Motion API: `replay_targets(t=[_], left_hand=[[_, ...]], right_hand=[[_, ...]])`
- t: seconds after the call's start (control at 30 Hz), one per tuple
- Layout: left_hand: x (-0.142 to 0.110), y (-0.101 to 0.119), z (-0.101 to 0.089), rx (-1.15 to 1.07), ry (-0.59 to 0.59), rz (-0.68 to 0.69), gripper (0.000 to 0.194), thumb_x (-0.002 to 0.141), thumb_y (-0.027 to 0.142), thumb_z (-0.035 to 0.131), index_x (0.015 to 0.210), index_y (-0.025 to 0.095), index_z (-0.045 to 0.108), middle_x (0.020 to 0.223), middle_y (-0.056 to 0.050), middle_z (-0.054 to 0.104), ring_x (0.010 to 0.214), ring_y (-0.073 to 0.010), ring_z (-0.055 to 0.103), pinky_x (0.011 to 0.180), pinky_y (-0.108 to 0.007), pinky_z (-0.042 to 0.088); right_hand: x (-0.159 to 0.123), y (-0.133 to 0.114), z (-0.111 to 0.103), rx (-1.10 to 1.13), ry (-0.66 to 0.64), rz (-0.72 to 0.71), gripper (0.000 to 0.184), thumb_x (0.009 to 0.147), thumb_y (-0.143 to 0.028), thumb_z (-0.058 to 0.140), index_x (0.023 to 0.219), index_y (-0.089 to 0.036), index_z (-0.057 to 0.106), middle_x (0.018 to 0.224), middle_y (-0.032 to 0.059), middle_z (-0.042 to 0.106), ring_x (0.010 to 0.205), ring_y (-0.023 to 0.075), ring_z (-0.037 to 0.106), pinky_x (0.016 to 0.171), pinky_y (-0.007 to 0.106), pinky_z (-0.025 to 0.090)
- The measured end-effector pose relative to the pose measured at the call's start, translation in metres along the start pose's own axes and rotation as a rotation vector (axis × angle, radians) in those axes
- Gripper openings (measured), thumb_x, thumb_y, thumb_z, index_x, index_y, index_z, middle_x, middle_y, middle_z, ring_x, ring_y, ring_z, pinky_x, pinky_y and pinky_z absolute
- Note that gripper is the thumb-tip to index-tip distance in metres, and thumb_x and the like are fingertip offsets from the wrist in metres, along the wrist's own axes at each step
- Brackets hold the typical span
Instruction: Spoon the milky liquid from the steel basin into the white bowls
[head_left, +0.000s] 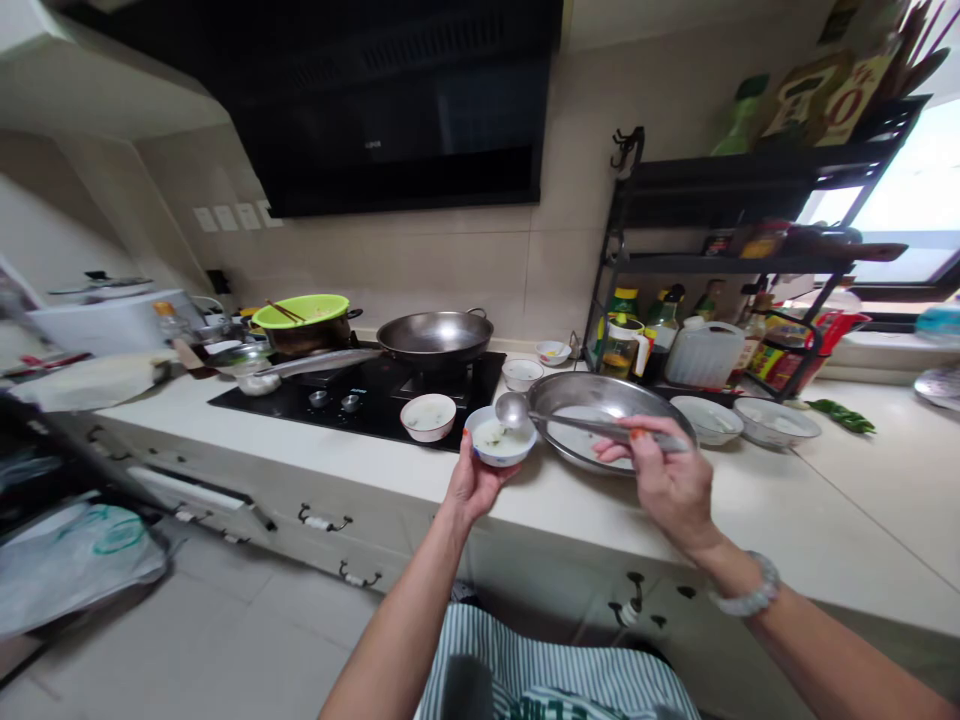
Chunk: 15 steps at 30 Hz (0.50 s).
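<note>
My left hand (477, 484) is closed around the side and underside of a small bowl (501, 455), which holds a whitish liquid with green bits. In my right hand (671, 485) is the handle of a metal ladle (513, 410), gripped by closed fingers. The ladle's head is over the bowl's far right rim; whether it touches the liquid I cannot tell. Below the ladle's handle sits a wide metal basin (577, 385) with pale content. To the left of the held bowl, a red-rimmed bowl (427, 418) with similar whitish liquid stands at the cooktop's front edge.
A wok (435, 338) and a pot topped by a green colander (304, 311) occupy the black cooktop (360, 390). Small bowls (776, 422) stand right of the basin. A black rack (739, 263) with bottles rises behind. The range hood (397, 110) hangs above.
</note>
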<state>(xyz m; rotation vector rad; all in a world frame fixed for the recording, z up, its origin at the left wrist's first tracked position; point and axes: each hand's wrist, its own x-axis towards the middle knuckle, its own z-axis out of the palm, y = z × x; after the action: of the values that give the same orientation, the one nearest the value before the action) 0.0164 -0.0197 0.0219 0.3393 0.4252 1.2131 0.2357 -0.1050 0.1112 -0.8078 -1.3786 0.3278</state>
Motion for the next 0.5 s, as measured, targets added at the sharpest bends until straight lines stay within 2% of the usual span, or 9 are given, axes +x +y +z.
replay_targets(t=[0.03,0.1,0.17,0.27,0.37,0.43,0.5], left_hand=[[0.0,0.0,0.0,0.003,0.005,0.0,0.053,0.097,0.055,0.043,0.139,0.023,0.049,0.143,-0.014,0.055,0.121,-0.0329,0.059,0.09,-0.051,0.057],[-0.001,0.0,0.001,0.009,0.008,0.001,0.054,0.097,0.055,0.043,0.14,0.023,0.049,0.143,-0.015,0.055,0.12,-0.0336,0.06,0.089,-0.051,0.057],[-0.001,0.0,0.001,0.016,0.004,0.005,0.055,0.096,0.055,0.045,0.141,0.023,0.048,0.142,-0.015,0.055,0.12,-0.0341,0.06,0.089,-0.052,0.057],[-0.002,0.001,0.002,0.021,0.01,0.007,0.057,0.095,0.056,0.047,0.141,0.023,0.047,0.14,-0.015,0.057,0.12,-0.0342,0.06,0.091,-0.054,0.056],[-0.002,0.001,0.003,0.021,0.017,0.001,0.057,0.095,0.056,0.046,0.142,0.023,0.047,0.139,-0.015,0.057,0.12,-0.0341,0.06,0.091,-0.054,0.056],[-0.003,0.001,0.004,0.02,0.015,0.0,0.057,0.096,0.056,0.045,0.142,0.023,0.047,0.14,-0.015,0.057,0.12,-0.034,0.06,0.09,-0.053,0.057],[-0.003,0.001,0.004,0.021,0.011,0.003,0.056,0.096,0.056,0.045,0.142,0.023,0.047,0.14,-0.015,0.056,0.12,-0.0338,0.06,0.089,-0.052,0.057]], right_hand=[[0.005,0.004,-0.003,0.032,0.097,0.094,0.012,0.095,-0.03,0.055,0.097,-0.021,0.062,0.067,0.0021,0.067,0.061,0.0208,0.071,0.056,0.034,0.06],[0.018,0.015,-0.013,0.066,0.257,0.195,0.013,0.089,-0.034,0.06,0.091,-0.021,0.06,0.066,0.0023,0.065,0.06,0.0217,0.071,0.056,0.035,0.06],[0.03,0.029,-0.026,0.002,0.332,0.257,0.016,0.085,-0.037,0.063,0.089,-0.022,0.059,0.062,0.0017,0.063,0.058,0.0234,0.07,0.056,0.036,0.06],[0.039,0.049,-0.046,-0.212,0.307,0.35,0.017,0.083,-0.039,0.06,0.087,-0.023,0.058,0.058,0.0021,0.062,0.055,0.0259,0.069,0.056,0.039,0.059],[0.038,0.061,-0.056,-0.4,0.245,0.354,0.012,0.083,-0.035,0.055,0.085,-0.023,0.058,0.055,0.0023,0.062,0.057,0.0273,0.07,0.065,0.043,0.059],[0.035,0.065,-0.057,-0.445,0.216,0.331,0.01,0.082,-0.032,0.055,0.085,-0.023,0.058,0.053,0.0016,0.061,0.06,0.0273,0.071,0.071,0.045,0.059],[0.032,0.068,-0.055,-0.407,0.205,0.332,0.01,0.081,-0.032,0.058,0.085,-0.023,0.06,0.053,0.0008,0.061,0.058,0.0261,0.07,0.069,0.043,0.059]])
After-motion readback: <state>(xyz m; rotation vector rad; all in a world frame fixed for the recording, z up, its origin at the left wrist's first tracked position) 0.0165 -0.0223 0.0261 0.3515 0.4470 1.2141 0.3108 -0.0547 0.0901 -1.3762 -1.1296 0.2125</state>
